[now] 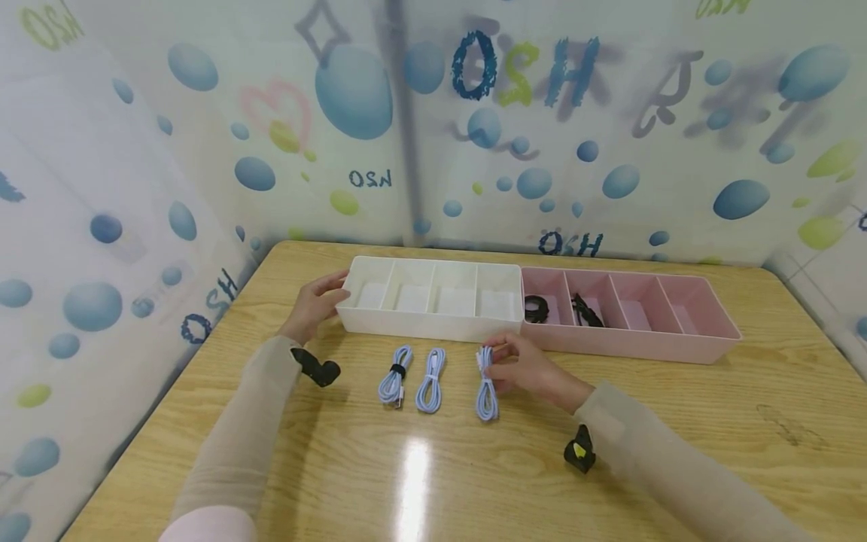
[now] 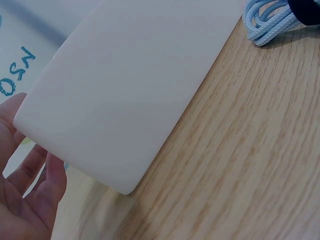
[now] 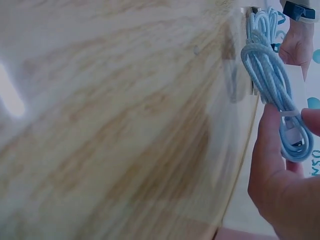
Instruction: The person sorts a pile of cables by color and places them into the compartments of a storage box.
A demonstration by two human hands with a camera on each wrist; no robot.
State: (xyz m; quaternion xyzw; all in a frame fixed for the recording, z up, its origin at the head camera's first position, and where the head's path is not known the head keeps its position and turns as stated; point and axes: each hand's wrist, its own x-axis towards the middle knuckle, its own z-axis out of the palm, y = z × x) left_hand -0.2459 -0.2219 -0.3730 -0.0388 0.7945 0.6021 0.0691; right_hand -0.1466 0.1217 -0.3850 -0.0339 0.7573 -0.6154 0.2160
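My right hand pinches a coiled light-blue cable between thumb and fingers, in front of the white divided box. In the right wrist view a pale tie circles this coil, beside the fingertips. My left hand rests against the left end of the white box, its fingertips at the rim. The left wrist view shows its relaxed fingers along the end wall. Two more coiled blue cables lie left of the held one: one with a black strap, one with a pale tie.
Right of the white box, touching its end, stands a pink divided box. Its two left compartments hold a black coil and a black cable bundle. A patterned curtain wall rises behind the wooden table.
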